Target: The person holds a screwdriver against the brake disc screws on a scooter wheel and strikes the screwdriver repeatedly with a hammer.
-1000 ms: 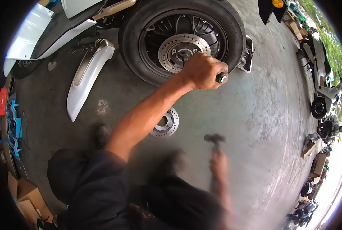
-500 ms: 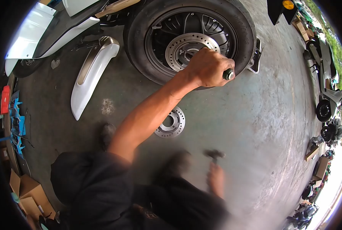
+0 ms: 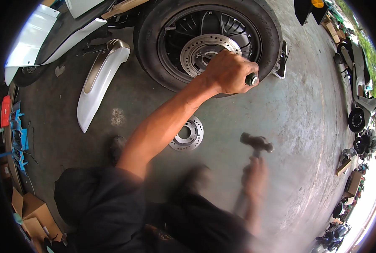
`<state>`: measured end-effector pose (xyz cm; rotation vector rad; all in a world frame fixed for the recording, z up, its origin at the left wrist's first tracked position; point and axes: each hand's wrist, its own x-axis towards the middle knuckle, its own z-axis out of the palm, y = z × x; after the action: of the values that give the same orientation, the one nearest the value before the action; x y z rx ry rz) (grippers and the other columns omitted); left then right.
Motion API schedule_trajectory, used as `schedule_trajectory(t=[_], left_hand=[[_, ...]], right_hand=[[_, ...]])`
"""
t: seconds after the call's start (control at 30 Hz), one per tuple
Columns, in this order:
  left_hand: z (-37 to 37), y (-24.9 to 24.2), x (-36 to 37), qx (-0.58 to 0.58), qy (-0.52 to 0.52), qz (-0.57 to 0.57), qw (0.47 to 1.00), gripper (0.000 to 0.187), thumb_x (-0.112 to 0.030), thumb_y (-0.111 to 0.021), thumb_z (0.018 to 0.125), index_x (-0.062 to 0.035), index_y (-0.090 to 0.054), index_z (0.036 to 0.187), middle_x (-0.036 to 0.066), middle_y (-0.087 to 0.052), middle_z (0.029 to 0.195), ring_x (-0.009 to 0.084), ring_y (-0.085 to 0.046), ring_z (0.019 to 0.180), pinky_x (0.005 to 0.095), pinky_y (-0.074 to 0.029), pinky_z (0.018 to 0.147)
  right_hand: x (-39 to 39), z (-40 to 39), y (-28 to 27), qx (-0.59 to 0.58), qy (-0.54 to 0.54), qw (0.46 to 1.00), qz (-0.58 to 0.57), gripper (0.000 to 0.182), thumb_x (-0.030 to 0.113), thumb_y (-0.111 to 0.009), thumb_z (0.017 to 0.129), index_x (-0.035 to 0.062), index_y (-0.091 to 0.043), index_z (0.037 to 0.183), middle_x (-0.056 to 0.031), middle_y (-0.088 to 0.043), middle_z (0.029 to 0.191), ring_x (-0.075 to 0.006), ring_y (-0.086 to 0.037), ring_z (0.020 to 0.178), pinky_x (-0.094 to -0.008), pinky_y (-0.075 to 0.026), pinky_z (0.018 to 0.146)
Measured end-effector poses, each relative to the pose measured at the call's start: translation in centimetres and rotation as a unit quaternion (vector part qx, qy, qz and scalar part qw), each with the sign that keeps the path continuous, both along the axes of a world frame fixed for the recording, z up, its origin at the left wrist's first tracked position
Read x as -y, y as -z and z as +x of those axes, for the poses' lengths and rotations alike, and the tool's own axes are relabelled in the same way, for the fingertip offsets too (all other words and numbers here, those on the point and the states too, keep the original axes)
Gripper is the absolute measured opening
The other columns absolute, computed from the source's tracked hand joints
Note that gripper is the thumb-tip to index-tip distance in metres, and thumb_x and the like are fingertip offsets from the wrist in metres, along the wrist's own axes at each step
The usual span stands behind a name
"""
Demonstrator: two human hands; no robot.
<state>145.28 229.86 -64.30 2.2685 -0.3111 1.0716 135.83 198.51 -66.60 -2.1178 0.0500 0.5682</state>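
My left hand [image 3: 231, 72] is closed round a screwdriver-like tool [image 3: 252, 79]; only its dark green handle with a metal end cap shows. That fist is in front of a drilled brake disc [image 3: 191, 47] on the hub of a large motorcycle wheel [image 3: 162, 71]. Where the tool's tip meets the wheel is hidden behind my hand. Lower right, my right hand [image 3: 255, 173], blurred by motion, grips a hammer [image 3: 257, 142] by its handle, head up and well apart from the tool. A loose brake disc [image 3: 192, 139] lies on the floor, partly behind my left forearm.
A white and bronze fender [image 3: 100, 90] lies on the floor left of the wheel. White body panels [image 3: 32, 38] are at the upper left. Cardboard boxes [image 3: 36, 211] stand lower left. Parked motorcycles [image 3: 358, 92] and more boxes line the right side of the concrete floor [image 3: 297, 118].
My right hand has swung the hammer up and to the right, toward the wheel. My left hand stays in nearly the same place on the tool.
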Motion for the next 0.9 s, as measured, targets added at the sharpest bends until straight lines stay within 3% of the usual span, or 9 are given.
schedule_trajectory(t=[0.27,0.47,0.57,0.63,0.67,0.73,0.77,0.87,0.9], left_hand=[[0.0,-0.3,-0.1,0.02,-0.003,0.001,1.0,0.009,-0.012,-0.071,0.069,-0.0105,-0.062,0.066,0.004,-0.065,0.063,0.024,-0.064,0.057,0.0345,-0.05,0.052],[-0.1,-0.6,-0.2,0.019,0.011,0.001,1.0,0.009,-0.011,-0.07,0.068,-0.0082,-0.061,0.067,0.007,-0.062,0.06,0.0258,-0.063,0.054,0.0349,-0.049,0.05],[0.5,-0.6,-0.1,0.042,0.018,-0.01,0.999,0.012,-0.009,-0.069,0.07,-0.0082,-0.06,0.063,0.007,-0.062,0.06,0.0252,-0.063,0.053,0.0344,-0.048,0.049],[0.2,-0.4,-0.1,0.04,0.018,-0.017,0.999,0.013,-0.009,-0.069,0.071,-0.0081,-0.06,0.063,0.007,-0.062,0.059,0.0245,-0.062,0.052,0.0343,-0.048,0.049],[0.0,-0.5,0.0,0.034,0.014,-0.024,0.999,0.013,-0.009,-0.069,0.071,-0.0081,-0.06,0.063,0.007,-0.062,0.059,0.0245,-0.062,0.052,0.0343,-0.048,0.049],[0.1,-0.7,0.0,0.023,0.002,-0.029,0.999,0.013,-0.009,-0.069,0.071,-0.0081,-0.059,0.063,0.007,-0.062,0.059,0.0249,-0.062,0.052,0.0343,-0.048,0.049],[0.3,-0.7,0.1,0.031,0.001,-0.041,0.999,0.011,-0.009,-0.069,0.07,-0.0085,-0.061,0.063,0.007,-0.061,0.059,0.0262,-0.062,0.052,0.035,-0.048,0.049],[0.3,-0.3,0.1,0.031,0.005,-0.036,0.999,0.007,-0.009,-0.069,0.068,-0.0095,-0.063,0.064,0.007,-0.063,0.06,0.0267,-0.063,0.054,0.035,-0.049,0.05],[-0.1,-0.4,0.1,-0.013,0.014,0.01,1.0,0.005,-0.009,-0.07,0.066,-0.0104,-0.065,0.066,0.008,-0.064,0.062,0.0264,-0.065,0.056,0.0348,-0.05,0.052]], right_hand=[[-8.4,3.3,-6.5,0.2,-0.009,0.937,0.287,0.044,0.045,-0.045,0.102,0.0019,-0.049,0.106,-0.0001,-0.046,0.066,-0.0062,-0.041,0.046,-0.0212,-0.032,0.039],[-10.0,5.0,-7.6,0.201,-0.053,0.956,0.205,0.036,0.038,-0.045,0.103,0.0021,-0.05,0.104,0.0006,-0.046,0.065,-0.0045,-0.041,0.047,-0.02,-0.032,0.04],[-6.5,5.7,-10.7,0.297,0.039,0.935,0.191,0.039,0.036,-0.04,0.105,-0.0013,-0.05,0.104,-0.0033,-0.049,0.064,-0.0068,-0.045,0.043,-0.0221,-0.035,0.036],[-4.3,6.1,-14.9,0.391,0.226,0.807,0.382,0.046,0.04,-0.032,0.105,-0.0024,-0.048,0.097,-0.0069,-0.044,0.067,-0.0104,-0.039,0.04,-0.0237,-0.034,0.033],[-0.7,6.6,-17.6,0.446,0.084,0.799,0.394,0.048,0.045,-0.037,0.103,0.0011,-0.045,0.085,-0.0057,-0.038,0.067,-0.0107,-0.034,0.042,-0.0243,-0.033,0.034],[1.7,7.0,-20.9,0.652,0.156,0.707,0.224,0.056,0.059,-0.044,0.095,0.0072,-0.04,0.075,-0.0008,-0.03,0.06,-0.0091,-0.03,0.047,-0.0222,-0.03,0.04],[2.4,7.0,-20.6,0.665,0.124,0.692,0.252,0.055,0.058,-0.043,0.096,0.0072,-0.04,0.076,-0.0006,-0.031,0.06,-0.0098,-0.032,0.049,-0.0231,-0.033,0.045],[-0.8,3.6,-14.4,0.494,0.04,0.79,0.361,0.055,0.057,-0.04,0.098,0.0046,-0.045,0.082,-0.0018,-0.037,0.06,-0.0134,-0.042,0.059,-0.0273,-0.04,0.06],[-1.6,2.7,-11.9,0.464,0.01,0.851,0.246,0.049,0.05,-0.042,0.099,0.0036,-0.049,0.086,-0.0023,-0.042,0.061,-0.0136,-0.044,0.058,-0.0283,-0.04,0.057]])
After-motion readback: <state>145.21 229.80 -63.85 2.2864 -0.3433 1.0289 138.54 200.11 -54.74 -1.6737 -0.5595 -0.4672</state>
